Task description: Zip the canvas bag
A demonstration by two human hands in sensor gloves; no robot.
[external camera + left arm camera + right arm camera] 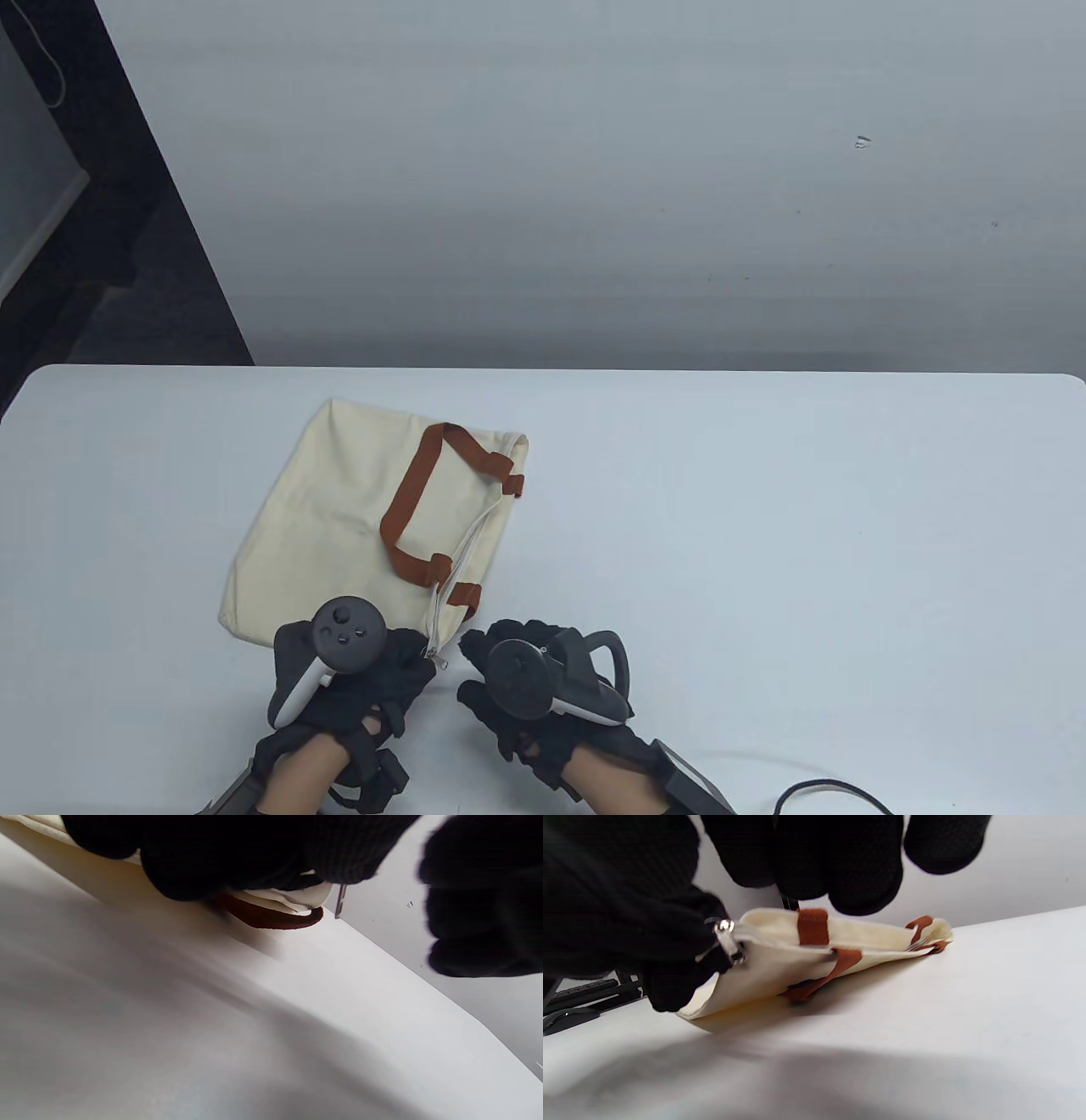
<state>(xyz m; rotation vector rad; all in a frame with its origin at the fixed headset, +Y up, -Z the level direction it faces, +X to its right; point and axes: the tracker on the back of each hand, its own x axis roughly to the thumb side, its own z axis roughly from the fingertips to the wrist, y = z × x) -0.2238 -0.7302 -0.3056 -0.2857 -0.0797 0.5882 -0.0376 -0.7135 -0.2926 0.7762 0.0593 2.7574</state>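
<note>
A cream canvas bag (pixel 339 518) with brown handles (pixel 405 501) lies flat on the left of the white table (pixel 764 526). Its zipper edge runs along the bag's right side, and the metal slider (pixel 434 652) sits at the near corner. My left hand (pixel 407 666) grips that near corner right beside the slider (pixel 728 936). In the left wrist view the fingers (pixel 233 857) pinch the cream fabric (pixel 292 899), and the pull tab (pixel 340 902) hangs free. My right hand (pixel 477 647) hovers just right of the slider and holds nothing. Its fingers (pixel 848 866) hang above the bag's edge (pixel 780 963).
A black cable (pixel 836 789) lies on the table at the near right edge. A grey wall stands behind the table, with a dark gap to the far left.
</note>
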